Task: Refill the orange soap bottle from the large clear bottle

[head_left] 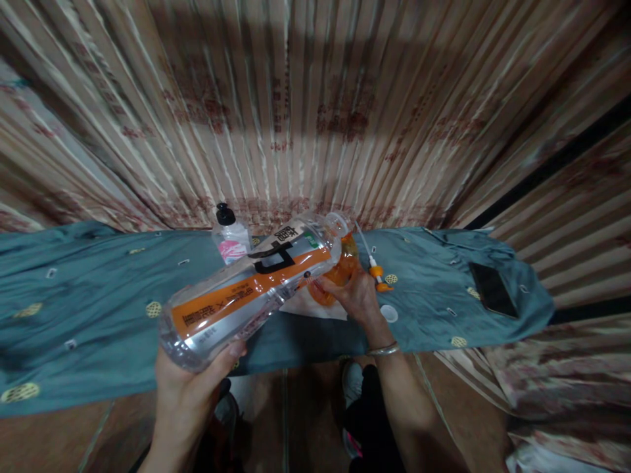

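My left hand (190, 387) is wrapped round the base of a large clear plastic bottle (251, 289) with an orange and silver label. This bottle lies tilted, its open mouth toward the upper right, over an orange see-through bottle (323, 292). My right hand (355, 292), with a bangle at the wrist, grips the orange bottle from the right. Part of the orange bottle is hidden by the large one. To the right of my hand lie an orange pump head (376, 271) with a white tube and a round white cap (389, 313).
A clear bottle with a black cap and pink label (231, 233) stands at the back left. Toward the right end of the teal cloth (113, 295) lies a black phone (493, 289). White paper (315, 309) is under the orange bottle. A curtain (296, 118) hangs behind.
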Motion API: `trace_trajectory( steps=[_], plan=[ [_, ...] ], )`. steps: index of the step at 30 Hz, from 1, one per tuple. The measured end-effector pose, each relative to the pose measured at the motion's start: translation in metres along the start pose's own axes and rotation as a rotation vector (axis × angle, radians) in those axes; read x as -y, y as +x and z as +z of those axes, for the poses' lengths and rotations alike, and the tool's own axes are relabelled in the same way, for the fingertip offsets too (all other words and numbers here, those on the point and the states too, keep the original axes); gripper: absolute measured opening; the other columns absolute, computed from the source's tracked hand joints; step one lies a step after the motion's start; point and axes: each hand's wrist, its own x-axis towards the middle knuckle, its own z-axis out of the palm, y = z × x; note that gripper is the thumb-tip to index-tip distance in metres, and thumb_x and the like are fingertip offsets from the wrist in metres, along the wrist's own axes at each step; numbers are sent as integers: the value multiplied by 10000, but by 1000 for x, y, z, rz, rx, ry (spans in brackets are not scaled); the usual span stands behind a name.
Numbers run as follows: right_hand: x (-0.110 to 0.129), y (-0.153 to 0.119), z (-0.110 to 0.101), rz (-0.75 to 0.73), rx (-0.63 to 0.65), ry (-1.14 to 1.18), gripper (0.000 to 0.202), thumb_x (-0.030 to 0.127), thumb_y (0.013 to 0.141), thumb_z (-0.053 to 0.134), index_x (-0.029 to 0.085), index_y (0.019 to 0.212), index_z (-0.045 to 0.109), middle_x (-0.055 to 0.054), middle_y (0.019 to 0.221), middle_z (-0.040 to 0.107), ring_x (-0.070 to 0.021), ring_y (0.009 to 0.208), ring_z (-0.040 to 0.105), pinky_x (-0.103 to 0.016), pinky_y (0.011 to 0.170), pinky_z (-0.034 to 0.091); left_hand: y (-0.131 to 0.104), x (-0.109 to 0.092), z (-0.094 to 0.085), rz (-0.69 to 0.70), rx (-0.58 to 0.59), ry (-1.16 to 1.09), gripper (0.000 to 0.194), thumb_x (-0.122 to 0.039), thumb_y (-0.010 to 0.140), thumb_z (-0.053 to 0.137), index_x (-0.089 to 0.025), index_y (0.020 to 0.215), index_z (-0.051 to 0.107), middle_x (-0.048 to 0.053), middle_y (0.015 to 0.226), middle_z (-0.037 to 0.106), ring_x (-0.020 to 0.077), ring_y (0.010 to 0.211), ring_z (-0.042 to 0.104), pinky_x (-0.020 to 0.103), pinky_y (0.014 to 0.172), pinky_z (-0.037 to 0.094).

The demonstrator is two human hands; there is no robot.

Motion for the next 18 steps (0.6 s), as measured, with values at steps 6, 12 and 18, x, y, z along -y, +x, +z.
trace_trajectory(
  steps=[6, 12, 18],
  plan=[
    [8, -1, -4, 11, 23, -16, 538, 352, 713, 1000, 160, 1139, 734, -171, 1025, 873, -372, 922, 849, -402, 769, 655, 1, -1, 2, -17, -5, -82, 699, -298, 644, 1036, -239, 1291, 777, 25, 1023, 810, 201, 781, 736, 281, 635, 612],
    [6, 0, -4, 24, 46, -26, 563, 413, 733, 993, 182, 1175, 731, -146, 1011, 866, -371, 911, 847, -430, 764, 671, 0, -3, 4, -24, 0, -82, 649, -319, 651, 1033, -266, 1247, 780, -4, 1015, 800, 177, 733, 721, 271, 619, 602],
    [-1, 1, -2, 2, 41, -26, 600, 498, 721, 991, 194, 1168, 732, -140, 989, 862, -362, 864, 839, -453, 741, 685, 1, -3, 4, -18, -17, -77, 613, -311, 638, 1031, -270, 1205, 800, 5, 1018, 793, 201, 786, 717, 290, 628, 601]
  ],
)
